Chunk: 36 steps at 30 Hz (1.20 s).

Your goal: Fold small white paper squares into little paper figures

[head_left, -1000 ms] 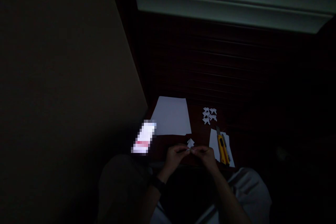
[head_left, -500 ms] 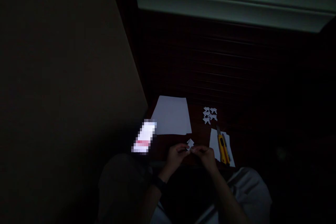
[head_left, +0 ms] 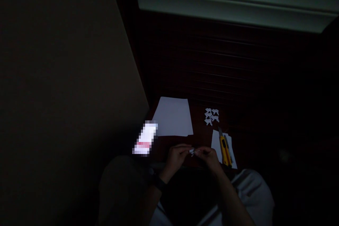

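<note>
Between my two hands is a small folded white paper piece, mostly covered by fingers. My left hand, with a dark band on its wrist, pinches it from the left. From the other side the fingers of my right hand close on its right edge. Several small folded paper figures lie grouped on the dark table beyond my right hand. Beside that hand, a yellow utility knife with its blade out rests on a small stack of white paper.
A larger stack of white sheets lies at the back left of the dark table. A lit, pixelated screen overlaps its lower left corner. A plain wall rises at the left, and pale slats are at the top. The room is dim.
The folded paper piece stood upright with its pointed top showing above my fingers; now it is tilted or folded down and shows less. My hands have shifted only slightly.
</note>
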Available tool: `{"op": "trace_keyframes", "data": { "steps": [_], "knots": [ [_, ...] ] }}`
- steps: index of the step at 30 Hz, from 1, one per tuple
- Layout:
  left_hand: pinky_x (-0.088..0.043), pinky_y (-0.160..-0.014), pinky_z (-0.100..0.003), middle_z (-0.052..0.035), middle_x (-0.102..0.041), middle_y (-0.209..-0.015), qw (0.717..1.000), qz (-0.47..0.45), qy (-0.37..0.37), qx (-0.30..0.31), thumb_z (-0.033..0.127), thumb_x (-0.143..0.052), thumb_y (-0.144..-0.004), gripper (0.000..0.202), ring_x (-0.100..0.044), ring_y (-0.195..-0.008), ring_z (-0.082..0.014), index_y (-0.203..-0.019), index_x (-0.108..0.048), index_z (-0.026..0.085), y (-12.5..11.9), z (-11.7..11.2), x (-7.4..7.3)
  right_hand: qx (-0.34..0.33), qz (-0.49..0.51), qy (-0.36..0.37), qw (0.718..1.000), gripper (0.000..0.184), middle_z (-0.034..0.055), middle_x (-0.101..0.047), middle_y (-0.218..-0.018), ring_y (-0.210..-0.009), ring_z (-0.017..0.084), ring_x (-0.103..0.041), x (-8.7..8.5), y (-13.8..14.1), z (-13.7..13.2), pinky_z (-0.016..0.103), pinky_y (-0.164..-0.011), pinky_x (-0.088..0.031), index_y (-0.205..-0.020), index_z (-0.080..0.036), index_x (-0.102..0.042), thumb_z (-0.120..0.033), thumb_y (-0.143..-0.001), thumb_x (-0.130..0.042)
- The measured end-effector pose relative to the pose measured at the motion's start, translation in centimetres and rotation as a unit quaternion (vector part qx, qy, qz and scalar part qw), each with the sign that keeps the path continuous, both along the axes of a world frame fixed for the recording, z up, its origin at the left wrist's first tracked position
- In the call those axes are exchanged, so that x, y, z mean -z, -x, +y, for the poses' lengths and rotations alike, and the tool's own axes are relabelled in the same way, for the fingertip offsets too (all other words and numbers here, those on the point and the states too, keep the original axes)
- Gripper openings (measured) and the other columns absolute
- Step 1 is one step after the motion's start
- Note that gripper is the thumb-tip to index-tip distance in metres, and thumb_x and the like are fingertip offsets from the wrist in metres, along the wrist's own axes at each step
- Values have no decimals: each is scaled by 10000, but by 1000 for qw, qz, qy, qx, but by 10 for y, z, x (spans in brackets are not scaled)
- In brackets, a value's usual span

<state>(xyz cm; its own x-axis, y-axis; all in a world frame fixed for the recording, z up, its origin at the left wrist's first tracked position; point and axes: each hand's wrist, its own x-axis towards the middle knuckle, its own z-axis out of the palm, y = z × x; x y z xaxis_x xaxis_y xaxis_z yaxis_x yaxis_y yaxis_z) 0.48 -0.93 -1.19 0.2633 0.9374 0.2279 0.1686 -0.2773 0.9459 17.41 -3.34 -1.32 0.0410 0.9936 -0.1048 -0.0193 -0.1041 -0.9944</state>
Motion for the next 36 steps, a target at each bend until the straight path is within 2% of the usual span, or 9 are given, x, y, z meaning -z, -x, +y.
{"op": "trace_keyframes", "data": {
  "steps": [6, 11, 15, 21, 23, 26, 31, 36],
  "knots": [
    [-498, -731, -295, -16, -694, -860, 998, 9, 54, -33, 178, -533, -750, 203, -634, -787, -184, -848, -698, 245, -2, -5, 10, 0, -47, -21, 999, 187, 40, -667, -720, -700, 188, -596, 4, 3, 2, 306, -680, -458, -713, -177, -677, -350, -643, -685],
    [-498, -728, -293, -19, -697, -847, 995, 0, 90, -46, 155, -538, -719, 214, -637, -778, -187, -843, -697, 227, -3, -5, 18, 18, -67, -86, 994, 119, 59, -655, -892, -852, 211, -590, 2, 8, 2, 331, -791, -433, -666, -190, -671, -308, -646, -682],
    [-494, -738, -298, -36, -694, -844, 993, -15, 113, -26, 156, -542, -706, 196, -636, -785, -189, -821, -694, 202, -3, 1, 20, 15, -56, -50, 997, 138, 61, -680, -822, -790, 213, -611, 0, 12, 1, 337, -749, -451, -720, -189, -673, -317, -671, -656],
    [-501, -697, -266, -55, -673, -845, 987, -79, 141, -8, 91, -525, -686, 236, -632, -775, -166, -886, -635, 154, -2, 4, 11, 47, -45, -38, 997, 150, 62, -691, -791, -752, 212, -622, 4, 17, 0, 329, -720, -462, -681, -179, -667, -325, -646, -669],
    [-499, -704, -265, -64, -671, -847, 986, -70, 150, 7, 112, -561, -679, 208, -629, -786, -169, -871, -633, 147, 0, 3, 5, 51, -30, -48, 997, 137, 59, -690, -805, -769, 209, -623, 6, 18, 0, 332, -735, -463, -683, -182, -664, -317, -660, -657],
    [-491, -752, -282, -71, -670, -890, 983, -69, 160, 51, 146, -654, -622, 273, -623, -828, -184, -894, -632, 147, 3, 2, -2, 57, -31, -52, 997, 115, 56, -688, -791, -768, 208, -623, 8, 18, 0, 342, -742, -464, -680, -185, -664, -299, -669, -649],
    [-494, -756, -302, -70, -690, -846, 986, -48, 157, 6, 255, -655, -650, 153, -634, -797, -200, -768, -680, 162, 1, -1, -4, 49, -38, -59, 996, 86, 52, -686, -791, -772, 209, -623, 9, 16, 0, 347, -747, -467, -663, -190, -664, -275, -660, -649],
    [-495, -757, -304, -68, -694, -843, 990, -49, 133, -13, 278, -630, -678, 128, -638, -806, -202, -716, -687, 171, -2, -3, -2, 49, -38, -66, 996, 86, 55, -686, -784, -758, 205, -624, 5, 16, -1, 338, -729, -471, -651, -186, -660, -269, -665, -646]
  ]
}}
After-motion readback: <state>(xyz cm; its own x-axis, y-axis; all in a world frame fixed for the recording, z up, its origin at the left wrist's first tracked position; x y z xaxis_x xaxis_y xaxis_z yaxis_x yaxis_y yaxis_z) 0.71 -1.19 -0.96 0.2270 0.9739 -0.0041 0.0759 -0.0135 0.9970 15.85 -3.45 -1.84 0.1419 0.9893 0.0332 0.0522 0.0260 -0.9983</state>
